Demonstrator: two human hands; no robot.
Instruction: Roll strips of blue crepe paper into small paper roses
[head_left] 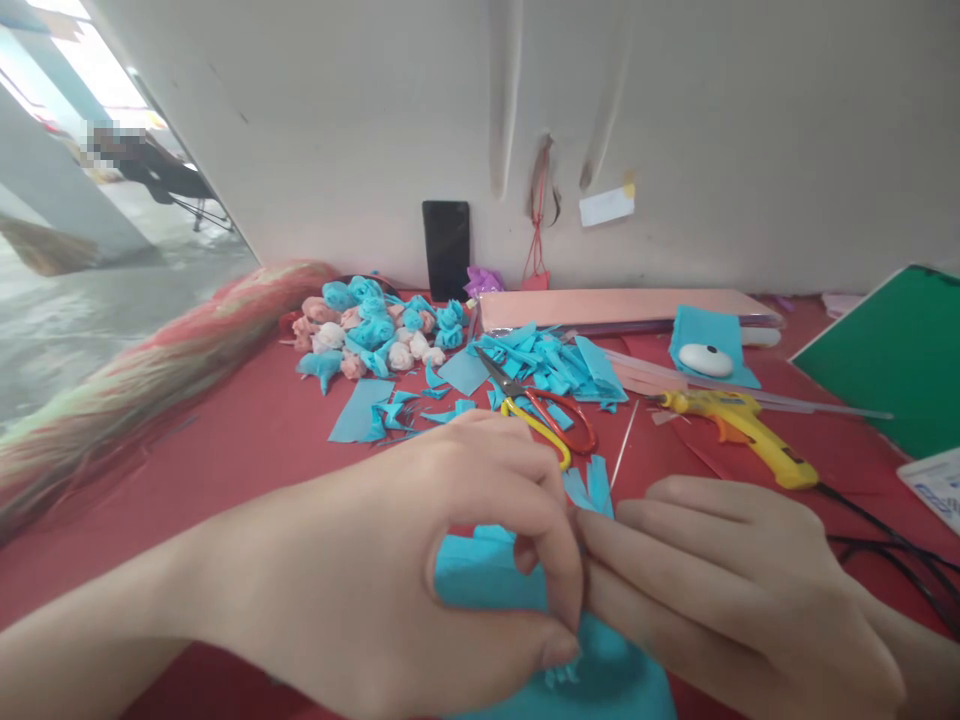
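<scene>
My left hand [420, 540] is curled, with thumb and index finger pinched on blue crepe paper at the bottom middle. Below and behind the fingers lies a larger piece of blue crepe paper [607, 670]. My right hand [742, 580] meets it from the right, fingers pressed together at the same paper; its fingertips are partly hidden by the left hand. Just beyond both hands lie scissors [532, 395] with one red and one yellow handle loop. Blue paper offcuts [551, 360] are heaped around the blades.
Blue, pink and white paper flowers [375, 330] are piled back left. A black phone [448, 250] leans on the wall. A yellow glue gun [742, 430] lies right, its cord trailing, near a white oval object [705, 360] on blue paper. A green board [892, 360] stands at far right.
</scene>
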